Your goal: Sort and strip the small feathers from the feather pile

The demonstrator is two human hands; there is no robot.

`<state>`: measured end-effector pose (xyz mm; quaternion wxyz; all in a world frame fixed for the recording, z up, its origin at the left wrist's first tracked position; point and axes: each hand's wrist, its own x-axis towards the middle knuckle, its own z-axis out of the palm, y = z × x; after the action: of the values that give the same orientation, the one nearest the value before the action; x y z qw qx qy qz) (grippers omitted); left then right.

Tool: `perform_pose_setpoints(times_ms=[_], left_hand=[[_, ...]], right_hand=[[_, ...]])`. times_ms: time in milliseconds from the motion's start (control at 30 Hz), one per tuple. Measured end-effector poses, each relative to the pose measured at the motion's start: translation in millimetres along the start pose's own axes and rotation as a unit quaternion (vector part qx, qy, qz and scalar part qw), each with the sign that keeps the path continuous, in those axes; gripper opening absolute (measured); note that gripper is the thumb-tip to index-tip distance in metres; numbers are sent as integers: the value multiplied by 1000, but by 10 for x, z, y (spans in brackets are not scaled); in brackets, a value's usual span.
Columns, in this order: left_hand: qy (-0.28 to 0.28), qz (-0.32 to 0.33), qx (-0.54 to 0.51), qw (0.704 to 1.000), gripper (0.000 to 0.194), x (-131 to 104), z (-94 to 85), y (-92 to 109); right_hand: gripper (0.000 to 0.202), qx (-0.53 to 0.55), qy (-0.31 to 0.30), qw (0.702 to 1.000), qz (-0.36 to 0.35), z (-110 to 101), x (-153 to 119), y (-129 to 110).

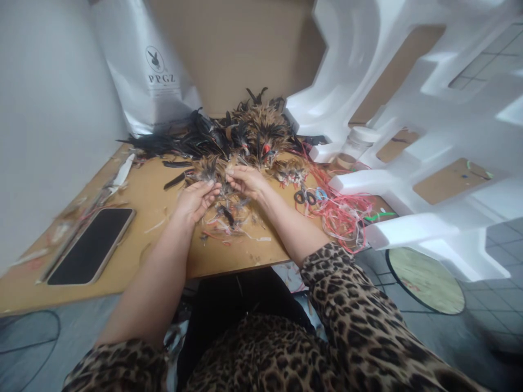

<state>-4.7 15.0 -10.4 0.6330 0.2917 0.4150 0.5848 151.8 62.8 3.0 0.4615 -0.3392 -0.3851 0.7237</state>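
Note:
Both hands are close together over the middle of the tan table [229, 255]. My left hand [199, 199] is closed, its fingertips pinching the lower edge of a brown and grey feather bunch [210, 167]. My right hand [246, 182] is closed too, thumb and finger pinched at brown feathers on the bunch's right side; the exact grip is blurred. Loose feather bits [226, 215] lie just below the hands. Behind them rises a large pile of brown feathers [261, 122], with long black feathers [163, 144] to its left.
A phone [92, 246] lies at the left. Black-handled scissors [305, 197] and tangled pink ribbon [347, 218] are at the right, beside white foam packing [417, 231]. A clear jar [359, 142] stands behind. A white bag [157, 71] stands at the back left.

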Motion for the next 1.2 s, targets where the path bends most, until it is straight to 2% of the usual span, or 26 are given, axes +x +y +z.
perform_pose_setpoints(times_ms=[400, 800, 1033, 1200], left_hand=[[-40, -14, 8, 999, 6, 24, -39, -49], [-36, -11, 2, 999, 6, 32, -41, -64], [-53, -11, 20, 998, 8, 47, -54, -67], [-42, -7, 23, 999, 5, 46, -54, -79]], right_hand=[[33, -27, -30, 999, -32, 112, -31, 131], [34, -27, -41, 998, -35, 124, -5, 201], [32, -35, -8, 999, -36, 141, 1, 243], [34, -40, -4, 998, -45, 161, -8, 274]])
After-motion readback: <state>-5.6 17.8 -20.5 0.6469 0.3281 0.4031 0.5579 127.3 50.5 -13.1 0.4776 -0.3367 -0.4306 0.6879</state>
